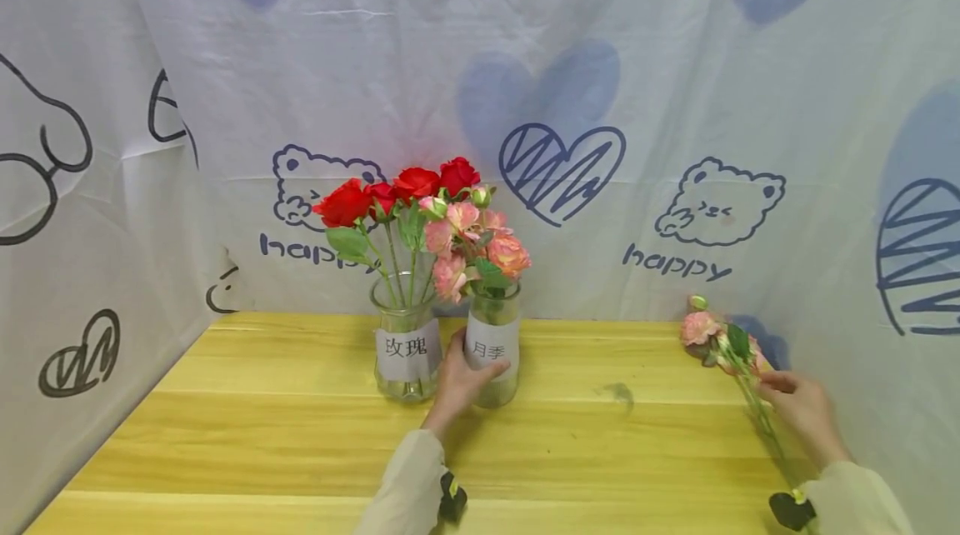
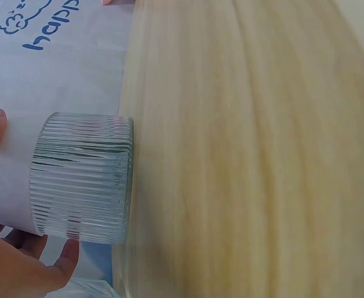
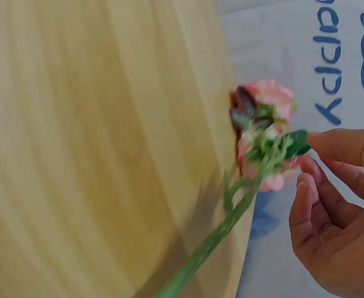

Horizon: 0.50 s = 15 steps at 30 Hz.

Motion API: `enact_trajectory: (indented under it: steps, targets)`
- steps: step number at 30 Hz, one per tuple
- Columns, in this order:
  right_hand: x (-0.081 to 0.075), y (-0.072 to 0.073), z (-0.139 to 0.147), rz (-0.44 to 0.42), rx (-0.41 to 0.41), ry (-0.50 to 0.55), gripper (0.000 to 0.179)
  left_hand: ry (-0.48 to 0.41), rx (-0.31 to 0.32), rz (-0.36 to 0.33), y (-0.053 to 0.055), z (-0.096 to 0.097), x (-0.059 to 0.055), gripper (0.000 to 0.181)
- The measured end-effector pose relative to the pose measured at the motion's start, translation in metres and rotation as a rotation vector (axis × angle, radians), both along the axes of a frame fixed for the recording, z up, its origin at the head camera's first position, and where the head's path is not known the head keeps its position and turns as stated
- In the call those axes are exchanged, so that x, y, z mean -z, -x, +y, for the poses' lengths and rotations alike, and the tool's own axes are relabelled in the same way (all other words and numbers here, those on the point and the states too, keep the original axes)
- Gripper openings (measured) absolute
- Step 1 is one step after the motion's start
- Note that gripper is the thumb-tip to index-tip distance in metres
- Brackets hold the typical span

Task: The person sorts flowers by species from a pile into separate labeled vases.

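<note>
In the head view my left hand [image 1: 459, 375] grips a labelled glass vase [image 1: 504, 389], thumb across its front and fingers round its left side. The left wrist view shows the ribbed lower part of that vase [image 2: 82, 180] between the thumb and fingers. Pink roses [image 1: 480, 243] with buds and green leaves stand in it. At the right, my right hand [image 1: 806, 412] pinches a pink rose spray [image 1: 701, 328] close to its blooms. In the right wrist view its green stem [image 3: 213, 239] slants over the table, and thumb and fingertips meet at a dark green leaf [image 3: 298, 143].
Left of the held vase stands another labelled glass vase [image 1: 407, 310] with several red roses [image 1: 417, 182]. Both vases are on a yellow wooden table [image 1: 600, 452]. A white cloth [image 1: 420, 85] printed with hearts and bears hangs behind and at the sides.
</note>
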State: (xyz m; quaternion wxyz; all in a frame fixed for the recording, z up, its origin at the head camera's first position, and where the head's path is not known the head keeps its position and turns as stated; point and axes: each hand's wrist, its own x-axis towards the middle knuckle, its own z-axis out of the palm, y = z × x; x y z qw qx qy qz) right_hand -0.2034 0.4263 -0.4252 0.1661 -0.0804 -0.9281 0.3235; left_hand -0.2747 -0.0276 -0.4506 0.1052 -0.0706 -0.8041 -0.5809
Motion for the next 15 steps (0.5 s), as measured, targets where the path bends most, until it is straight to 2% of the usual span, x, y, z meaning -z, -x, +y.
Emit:
enact_trajectory:
  steps: [4, 9, 13, 15]
  targets:
    - [0.006, -0.006, 0.01, -0.053, 0.006, 0.026, 0.035, -0.005, 0.007, 0.009, 0.0, 0.0, 0.0, 0.082]
    - [0.015, -0.011, 0.02, -0.177, -0.054, 0.039, 0.041, -0.007, 0.008, 0.017, 0.001, 0.0, 0.001, 0.082]
    - [0.022, -0.012, 0.023, -0.273, -0.043, 0.071, 0.047, 0.0, 0.005, 0.016, 0.001, 0.0, 0.001, 0.083]
    - [0.024, -0.012, 0.024, -0.295, -0.04, 0.078, 0.049, 0.001, 0.003, 0.014, 0.001, 0.0, 0.001, 0.083]
